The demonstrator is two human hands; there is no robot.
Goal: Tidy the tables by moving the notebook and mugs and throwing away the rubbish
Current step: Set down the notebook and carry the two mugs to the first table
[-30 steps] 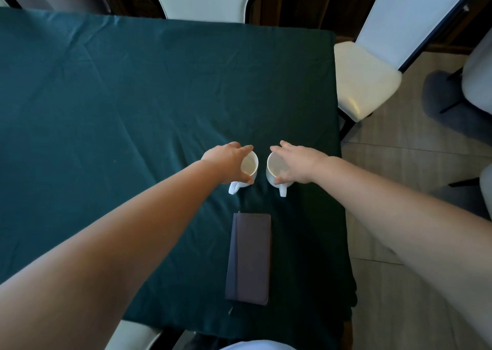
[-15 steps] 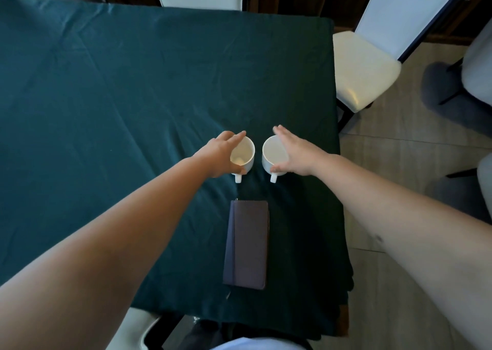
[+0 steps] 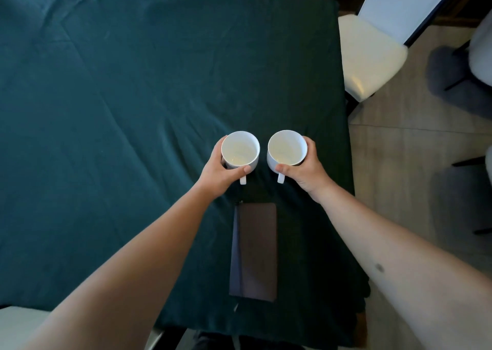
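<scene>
- The desk [image 3: 106,110] was covered by a dark green cloth, bare across its left side.
- The left hand [image 3: 221,172] was wrapped around the left mug [image 3: 240,150], thumb across the near wall, handle pointing toward the person.
- The notebook [image 3: 254,251] lay closed on the cloth near the desk's near edge, just below the gap between the mugs, touching neither.
- The right mug [image 3: 287,147] stood just beside the left one, apart, both looking empty.
- The right hand [image 3: 306,169] gripped that mug from its right side, near the desk's right edge.
- A white chair [image 3: 370,56] stood at the far right.
</scene>
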